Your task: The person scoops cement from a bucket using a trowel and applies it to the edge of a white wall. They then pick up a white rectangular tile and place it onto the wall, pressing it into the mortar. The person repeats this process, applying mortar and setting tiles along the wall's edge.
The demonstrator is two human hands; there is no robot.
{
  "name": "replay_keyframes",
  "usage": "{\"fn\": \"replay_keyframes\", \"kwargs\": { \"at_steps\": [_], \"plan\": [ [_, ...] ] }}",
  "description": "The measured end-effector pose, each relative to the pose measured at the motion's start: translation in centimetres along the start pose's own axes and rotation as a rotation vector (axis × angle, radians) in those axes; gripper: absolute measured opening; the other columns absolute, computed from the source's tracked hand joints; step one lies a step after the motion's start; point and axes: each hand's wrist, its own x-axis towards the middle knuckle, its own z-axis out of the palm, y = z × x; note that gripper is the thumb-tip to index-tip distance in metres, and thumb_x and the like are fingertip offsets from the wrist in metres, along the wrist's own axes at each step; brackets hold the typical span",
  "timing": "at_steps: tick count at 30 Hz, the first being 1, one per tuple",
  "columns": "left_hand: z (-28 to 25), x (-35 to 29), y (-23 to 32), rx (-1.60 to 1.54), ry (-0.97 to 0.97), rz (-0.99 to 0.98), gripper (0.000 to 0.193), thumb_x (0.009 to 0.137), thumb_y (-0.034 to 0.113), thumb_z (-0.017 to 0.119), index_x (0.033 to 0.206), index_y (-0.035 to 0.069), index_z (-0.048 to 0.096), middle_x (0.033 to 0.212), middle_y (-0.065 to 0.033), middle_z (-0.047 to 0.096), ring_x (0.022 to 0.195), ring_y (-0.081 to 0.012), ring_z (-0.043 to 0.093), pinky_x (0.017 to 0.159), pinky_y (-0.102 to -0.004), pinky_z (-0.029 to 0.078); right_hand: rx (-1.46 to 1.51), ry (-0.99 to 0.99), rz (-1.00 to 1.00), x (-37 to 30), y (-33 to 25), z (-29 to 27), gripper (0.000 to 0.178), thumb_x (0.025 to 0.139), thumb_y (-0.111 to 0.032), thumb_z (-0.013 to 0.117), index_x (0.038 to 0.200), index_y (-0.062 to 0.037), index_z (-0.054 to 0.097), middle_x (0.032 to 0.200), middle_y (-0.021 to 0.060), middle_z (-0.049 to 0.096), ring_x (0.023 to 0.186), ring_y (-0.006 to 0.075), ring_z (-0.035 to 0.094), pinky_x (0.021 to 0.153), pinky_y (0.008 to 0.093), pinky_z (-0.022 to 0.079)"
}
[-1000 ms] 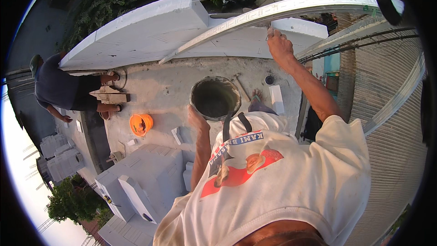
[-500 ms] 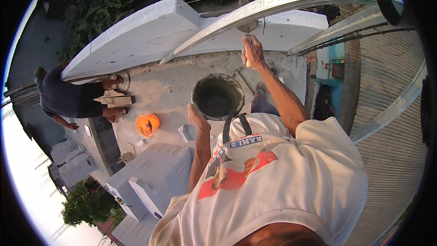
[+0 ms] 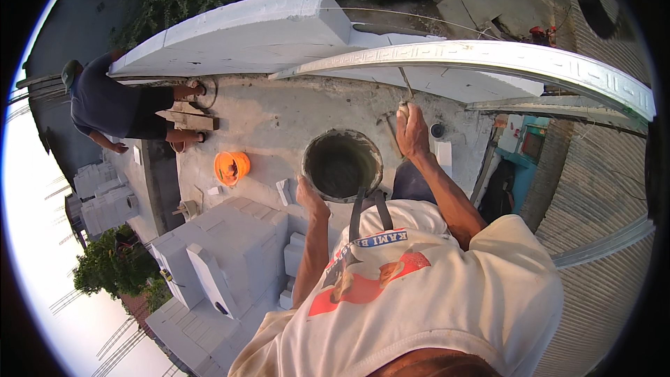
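A round black bucket (image 3: 308,160) with wet grey mortar inside stands on the concrete floor in front of me. My left hand (image 3: 311,197) is closed on its near left rim; some fingers are hidden. Beyond the bucket, to its right, my right hand (image 3: 413,131) grips the handle of a trowel (image 3: 407,84). Its metal blade shows nearly edge-on and points away toward the low white block wall (image 3: 244,42). On the floor between bucket and right hand lies a hammer-like tool (image 3: 393,137) with a long handle.
A pale metal beam (image 3: 474,52) arches across the wall on the right. An orange bucket (image 3: 232,167) stands to the left, near white block stacks (image 3: 230,237). Farther left, another person (image 3: 118,101) bends by the wall. A small dark cup (image 3: 437,130) sits at right.
My right hand and the trowel have come back from the wall, nearer the bucket, and the blade has turned edge-on. My left hand stays on the bucket rim. The whole view has shifted.
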Motion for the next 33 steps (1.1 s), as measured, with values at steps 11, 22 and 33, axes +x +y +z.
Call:
{"fn": "replay_keyframes", "kwargs": {
  "at_steps": [11,22,33],
  "plan": [
    [-0.3,-2.0,1.6,0.039,0.032,0.099,0.043,0.107,0.042,0.056,0.088,0.004,0.065,0.079,0.003,0.052,0.073,-0.0098,0.044,0.066,-0.0317,0.037,-0.191,-0.267,0.193,7.2,3.6,8.8,0.047,0.102,-0.025,0.064,0.131,0.0041,0.041,0.119,0.0329,0.061,0.107,0.0508,0.066,0.085,0.0558,0.057],
    [1.5,5.5,8.3,-0.096,-0.229,0.142,0.041,0.104,0.041,0.064,0.103,0.001,0.071,0.095,-0.0002,0.065,0.085,-0.009,0.054,0.075,-0.0281,0.045,-0.017,-0.63,0.435,-10.5,-7.8,-5.2,0.042,0.098,-0.033,0.069,0.117,0.0015,0.054,0.103,0.032,0.067,0.102,0.0501,0.068,0.085,0.0545,0.056],
    [3.5,10.7,18.8,-0.1,-0.744,0.564,0.04,0.102,0.031,0.064,0.073,0.004,0.056,0.072,0.0076,0.045,0.069,-0.0058,0.039,0.061,-0.0274,0.033,-0.68,-0.404,-0.132,-5.5,-18.1,6.3,0.028,0.092,-0.004,0.06,0.118,0.0065,0.062,0.108,0.0269,0.065,0.093,0.0431,0.074,0.076,0.0483,0.063]
  ]
}}
